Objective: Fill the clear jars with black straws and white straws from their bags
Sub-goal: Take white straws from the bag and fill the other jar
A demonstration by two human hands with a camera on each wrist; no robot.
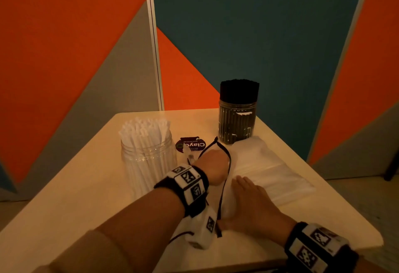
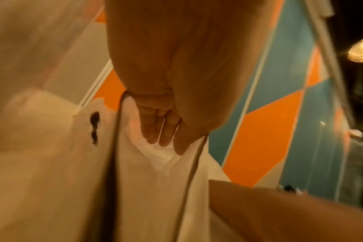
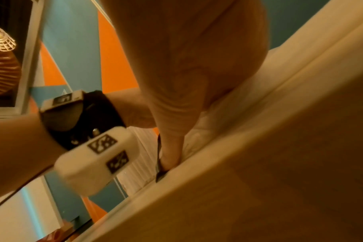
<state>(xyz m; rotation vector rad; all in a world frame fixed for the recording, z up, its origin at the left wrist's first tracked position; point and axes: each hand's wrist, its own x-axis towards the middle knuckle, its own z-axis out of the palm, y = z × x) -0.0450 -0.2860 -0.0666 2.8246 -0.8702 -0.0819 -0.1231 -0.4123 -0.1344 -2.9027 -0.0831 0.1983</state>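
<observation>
A clear jar [image 1: 149, 164] packed with white straws [image 1: 143, 130] stands at the left of the table. At the back, a second clear jar [image 1: 236, 123] holds black straws [image 1: 239, 91]. Across the right side lies a clear bag [image 1: 278, 175] of white straws, its mouth edged with a black rim [image 1: 224, 188]. My left hand [image 1: 212, 165] reaches into that mouth. In the left wrist view its fingers [image 2: 155, 127] are straight, with the tips touching the white straws [image 2: 160, 157]. My right hand [image 1: 248, 205] lies flat on the bag near the rim, and its thumb [image 3: 170, 147] presses the black rim [image 3: 158, 163] down.
A dark round label [image 1: 190, 144] lies between the two jars. The pale table [image 1: 86, 197] ends close behind the jars against orange, grey and blue wall panels. Its right edge runs just past the bag, with floor beyond.
</observation>
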